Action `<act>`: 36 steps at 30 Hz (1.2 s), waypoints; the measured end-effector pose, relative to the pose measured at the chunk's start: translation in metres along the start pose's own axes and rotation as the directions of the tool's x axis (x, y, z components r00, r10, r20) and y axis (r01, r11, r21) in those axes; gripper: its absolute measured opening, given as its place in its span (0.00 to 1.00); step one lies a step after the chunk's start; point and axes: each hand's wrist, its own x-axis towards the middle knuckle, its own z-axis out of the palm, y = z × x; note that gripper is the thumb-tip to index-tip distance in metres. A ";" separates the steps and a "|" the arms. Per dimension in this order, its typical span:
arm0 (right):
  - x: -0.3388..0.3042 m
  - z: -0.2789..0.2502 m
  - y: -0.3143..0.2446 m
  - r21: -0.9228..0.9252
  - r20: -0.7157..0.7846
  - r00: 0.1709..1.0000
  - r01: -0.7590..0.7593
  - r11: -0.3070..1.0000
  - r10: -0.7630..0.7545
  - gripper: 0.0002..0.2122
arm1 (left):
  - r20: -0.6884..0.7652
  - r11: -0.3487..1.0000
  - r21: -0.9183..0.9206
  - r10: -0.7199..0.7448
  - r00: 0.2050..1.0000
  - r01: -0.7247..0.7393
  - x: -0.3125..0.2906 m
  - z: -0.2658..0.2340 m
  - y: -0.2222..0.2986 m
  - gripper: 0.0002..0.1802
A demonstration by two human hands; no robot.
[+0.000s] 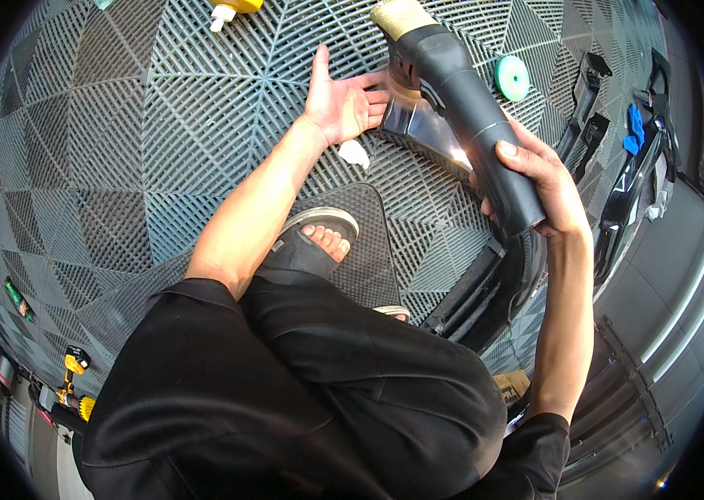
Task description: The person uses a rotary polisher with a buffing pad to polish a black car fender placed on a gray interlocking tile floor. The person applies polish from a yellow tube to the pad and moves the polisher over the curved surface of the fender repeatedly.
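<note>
Right hand (535, 179) gripping black polisher (469, 108), tan pad (402, 17) on top; left hand (344, 104) open, flat against glossy black panel (423, 125).

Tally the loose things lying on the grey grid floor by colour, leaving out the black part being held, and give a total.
Yellow: 1, a yellow bottle at the top edge
Green: 1, a round green pad
White: 1, a small white scrap below the left hand
Blue: 1, a blue cloth on the black trim parts
Total: 4
</note>
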 end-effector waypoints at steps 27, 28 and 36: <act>0.017 -0.052 0.047 0.465 0.021 1.000 0.010 0.885 -0.023 0.27 | -0.269 0.961 0.266 0.150 0.951 -0.076 0.006 0.010 -0.010 0.69; 0.016 -0.053 0.050 0.485 0.026 0.999 0.013 0.874 -0.029 0.28 | -0.276 0.963 0.260 0.149 0.950 -0.075 0.006 0.009 -0.010 0.69; 0.010 -0.057 0.069 0.585 0.021 0.998 0.032 0.810 -0.054 0.27 | -0.248 0.975 0.214 0.121 0.961 -0.067 0.008 0.005 -0.008 0.67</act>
